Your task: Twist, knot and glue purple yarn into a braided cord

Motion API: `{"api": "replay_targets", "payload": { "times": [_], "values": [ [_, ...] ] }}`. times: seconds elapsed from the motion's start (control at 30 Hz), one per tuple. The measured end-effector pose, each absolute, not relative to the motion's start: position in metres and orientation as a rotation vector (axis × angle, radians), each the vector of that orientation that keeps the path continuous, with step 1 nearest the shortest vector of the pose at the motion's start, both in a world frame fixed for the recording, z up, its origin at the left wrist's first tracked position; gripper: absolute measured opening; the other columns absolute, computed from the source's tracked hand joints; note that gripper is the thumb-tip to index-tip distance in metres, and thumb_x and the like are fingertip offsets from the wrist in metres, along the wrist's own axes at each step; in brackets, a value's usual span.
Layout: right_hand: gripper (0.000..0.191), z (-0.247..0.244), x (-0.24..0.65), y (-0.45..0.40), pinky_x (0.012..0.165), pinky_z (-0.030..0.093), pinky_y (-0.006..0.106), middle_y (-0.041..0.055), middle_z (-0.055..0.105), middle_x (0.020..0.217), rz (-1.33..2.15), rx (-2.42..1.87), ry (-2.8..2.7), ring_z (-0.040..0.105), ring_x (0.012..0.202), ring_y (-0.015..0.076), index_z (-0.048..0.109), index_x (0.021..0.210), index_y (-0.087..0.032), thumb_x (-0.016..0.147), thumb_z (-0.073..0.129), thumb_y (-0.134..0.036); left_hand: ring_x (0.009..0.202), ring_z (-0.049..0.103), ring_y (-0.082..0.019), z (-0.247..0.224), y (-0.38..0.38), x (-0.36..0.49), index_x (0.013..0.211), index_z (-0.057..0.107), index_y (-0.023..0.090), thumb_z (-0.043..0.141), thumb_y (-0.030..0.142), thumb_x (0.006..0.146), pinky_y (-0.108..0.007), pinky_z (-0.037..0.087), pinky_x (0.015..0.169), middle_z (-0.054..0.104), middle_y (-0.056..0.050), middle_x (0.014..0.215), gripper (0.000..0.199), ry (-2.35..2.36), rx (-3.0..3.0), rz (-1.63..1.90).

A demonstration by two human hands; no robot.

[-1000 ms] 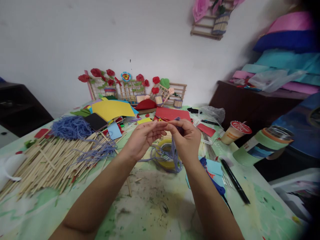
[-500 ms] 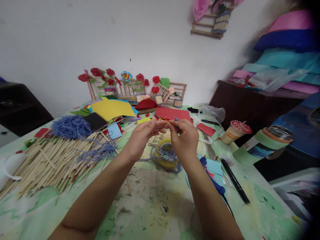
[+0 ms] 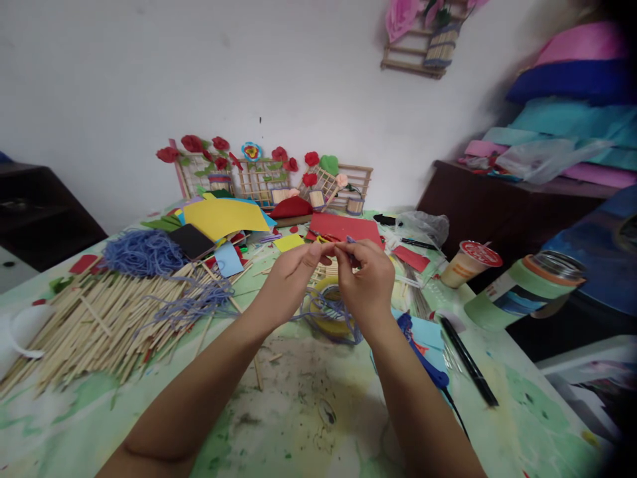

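My left hand (image 3: 288, 279) and my right hand (image 3: 367, 275) meet at the fingertips above the middle of the table. Thumb and forefinger of the left are pinched; anything between them is too small to make out. The right hand's fingers are curled in, and a small purple piece (image 3: 352, 244) shows between them, its kind unclear. Just beneath the hands lies a yellow ring-shaped roll (image 3: 321, 323), with loose blue-purple yarn (image 3: 354, 333) draped about it. Behind the fingertips is a sheet of red paper (image 3: 343, 227).
Left are a heap of thin wooden sticks (image 3: 114, 318), a yarn bundle (image 3: 143, 253) and yellow paper (image 3: 223, 218). Right are a blue-handled tool with a cord (image 3: 430, 368), a black pen (image 3: 470, 362), a lidded cup (image 3: 468, 264) and a green bottle (image 3: 520, 292). Red flowers (image 3: 192, 143) stand at the back.
The fingertips have drawn closer and the left fingers have curled from a straighter pose. A yellow speck seen between the fingertips is now hidden.
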State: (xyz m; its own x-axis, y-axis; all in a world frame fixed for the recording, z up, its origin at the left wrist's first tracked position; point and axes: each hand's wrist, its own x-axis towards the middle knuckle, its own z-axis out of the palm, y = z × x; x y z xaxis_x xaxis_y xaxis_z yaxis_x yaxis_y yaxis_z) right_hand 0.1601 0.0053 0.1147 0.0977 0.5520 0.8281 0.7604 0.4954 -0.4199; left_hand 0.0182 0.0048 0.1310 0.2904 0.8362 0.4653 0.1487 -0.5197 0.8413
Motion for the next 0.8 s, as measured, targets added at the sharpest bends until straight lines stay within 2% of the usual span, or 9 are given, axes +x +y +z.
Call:
{"api": "replay_targets", "payload": {
  "times": [0.2, 0.37, 0.5, 0.6, 0.7, 0.8],
  "values": [
    [0.020, 0.115, 0.159, 0.004, 0.060, 0.043, 0.028, 0.0050, 0.065, 0.071, -0.251, -1.171, -1.579, 0.056, 0.063, 0.0151, 0.071, 0.080, -0.016, 0.086, 0.052, -0.021, 0.100, 0.060, -0.022, 0.132, -0.002, 0.022, 0.113, 0.066, 0.019, 0.025, 0.048, 0.096, -0.036, 0.044, 0.091, 0.068, -0.009, 0.106, 0.053, 0.968, 2.240, 1.253],
    [0.019, 0.116, 0.158, 0.001, 0.056, 0.039, 0.028, 0.0039, 0.060, 0.064, -0.324, -1.183, -1.562, 0.051, 0.058, 0.0145, 0.068, 0.071, -0.016, 0.082, 0.053, -0.019, 0.119, 0.052, -0.028, 0.127, -0.007, 0.028, 0.123, 0.058, 0.012, 0.023, 0.052, 0.095, -0.045, 0.036, 0.103, 0.060, -0.017, 0.126, 0.060, 1.056, 2.419, 1.176],
    [0.017, 0.116, 0.159, 0.000, 0.056, 0.037, 0.028, 0.0024, 0.058, 0.061, -0.354, -1.186, -1.545, 0.049, 0.057, 0.0140, 0.065, 0.067, -0.018, 0.080, 0.053, -0.019, 0.123, 0.050, -0.027, 0.126, -0.008, 0.029, 0.125, 0.058, 0.012, 0.023, 0.053, 0.095, -0.045, 0.035, 0.106, 0.058, -0.017, 0.129, 0.061, 1.015, 2.422, 1.156],
    [0.016, 0.118, 0.162, 0.001, 0.057, 0.038, 0.028, 0.0015, 0.057, 0.061, -0.309, -1.161, -1.516, 0.050, 0.058, 0.0138, 0.063, 0.065, -0.018, 0.078, 0.054, -0.018, 0.117, 0.054, -0.025, 0.127, -0.006, 0.025, 0.121, 0.061, 0.016, 0.026, 0.051, 0.095, -0.043, 0.037, 0.103, 0.062, -0.014, 0.124, 0.056, 0.956, 2.315, 1.226],
    [0.015, 0.122, 0.168, 0.004, 0.058, 0.039, 0.027, 0.0010, 0.058, 0.060, -0.239, -1.169, -1.452, 0.051, 0.058, 0.0137, 0.064, 0.065, -0.017, 0.077, 0.055, -0.017, 0.100, 0.061, -0.022, 0.128, 0.000, 0.019, 0.115, 0.066, 0.018, 0.031, 0.049, 0.095, -0.039, 0.043, 0.095, 0.068, -0.011, 0.110, 0.050, 0.914, 2.047, 1.376],
    [0.012, 0.125, 0.172, 0.006, 0.056, 0.040, 0.027, 0.0012, 0.060, 0.061, 0.038, -1.168, -1.339, 0.050, 0.055, 0.0126, 0.067, 0.067, -0.015, 0.074, 0.059, -0.021, 0.086, 0.063, -0.019, 0.128, 0.008, 0.016, 0.104, 0.070, 0.015, 0.044, 0.046, 0.092, -0.035, 0.047, 0.086, 0.071, -0.010, 0.094, 0.041, 0.851, 1.719, 1.443]
  ]
}}
